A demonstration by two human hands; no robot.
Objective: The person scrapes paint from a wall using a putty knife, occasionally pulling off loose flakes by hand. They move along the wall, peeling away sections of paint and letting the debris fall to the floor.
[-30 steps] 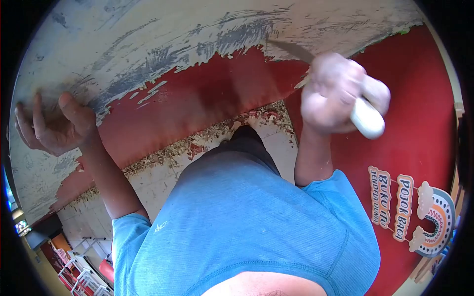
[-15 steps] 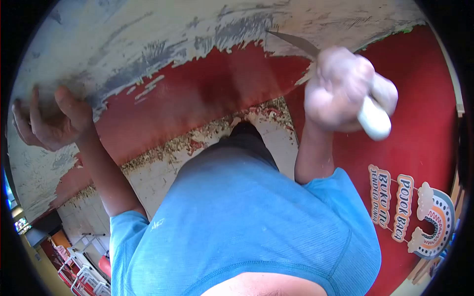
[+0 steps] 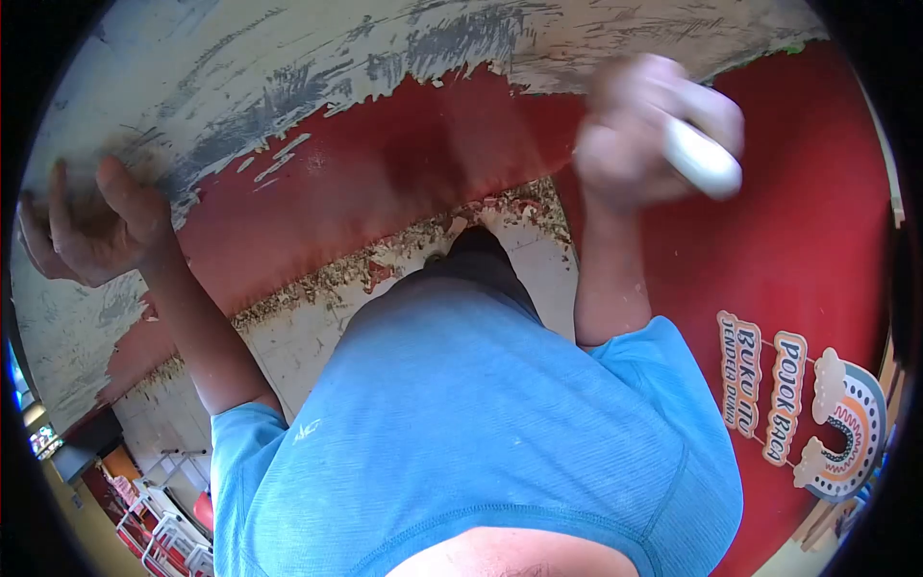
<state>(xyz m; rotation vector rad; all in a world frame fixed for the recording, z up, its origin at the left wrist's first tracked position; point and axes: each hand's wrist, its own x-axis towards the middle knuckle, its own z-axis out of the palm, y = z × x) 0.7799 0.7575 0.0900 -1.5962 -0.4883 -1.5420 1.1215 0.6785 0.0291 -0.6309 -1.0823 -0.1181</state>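
Note:
My right hand (image 3: 635, 130), blurred by motion, is wrapped round the white handle (image 3: 704, 159) of a knife close to the wall. The blade is hidden behind the fist now. Before it, the wall (image 3: 442, 43) shows patchy grey and cream where the red paint (image 3: 385, 154) is gone, with a ragged edge between. At the left, my left hand (image 3: 96, 226) is held up against the scraped part of the wall, fingers apart and curled slightly, with nothing in it.
Paint flakes (image 3: 385, 260) lie along the foot of the wall on the pale tiled floor (image 3: 317, 332). Rainbow and lettered signs (image 3: 790, 399) hang on the red wall at the right. White-framed furniture (image 3: 168, 524) stands at the lower left.
My right hand has moved up and slightly left with the knife, and the blade has gone out of sight. My left hand has shifted slightly up and left.

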